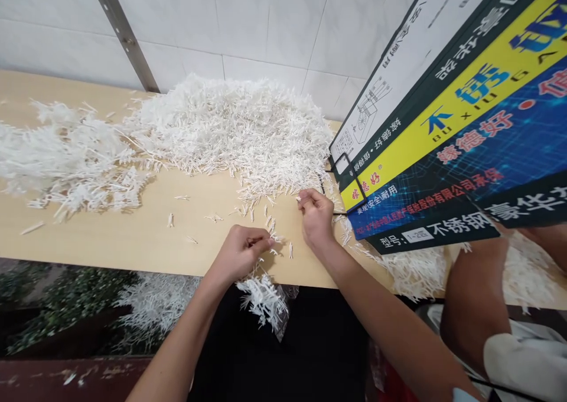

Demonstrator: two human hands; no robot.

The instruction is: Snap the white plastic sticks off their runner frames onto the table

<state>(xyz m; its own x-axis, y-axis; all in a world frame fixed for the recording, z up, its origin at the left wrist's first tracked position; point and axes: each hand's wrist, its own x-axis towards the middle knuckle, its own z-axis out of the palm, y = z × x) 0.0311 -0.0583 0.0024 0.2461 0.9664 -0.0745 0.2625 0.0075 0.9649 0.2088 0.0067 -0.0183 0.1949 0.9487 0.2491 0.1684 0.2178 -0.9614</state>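
My left hand [243, 252] is closed in a pinch low over the table's near edge, with thin white strand pieces [277, 238] at its fingertips. To its right, my right hand [317, 216] pinches too, and a tiny pale end shows at its fingertips. Just beyond both hands lies a large heap of short white strands [248, 130], some forked at the ends. A few loose pieces [170, 219] are scattered on the wooden tabletop [133, 237]. Below my left hand, a clump of the strands [264, 298] lies at the edge over my dark-clothed lap, with clear plastic beside it.
A tall printed cardboard box [443, 136] with a black strap leans over the table on the right. Behind it another person's arm [473, 272] shows, near more strands [416, 269]. A second heap [66, 154] lies left. A tiled wall [248, 24] closes the back.
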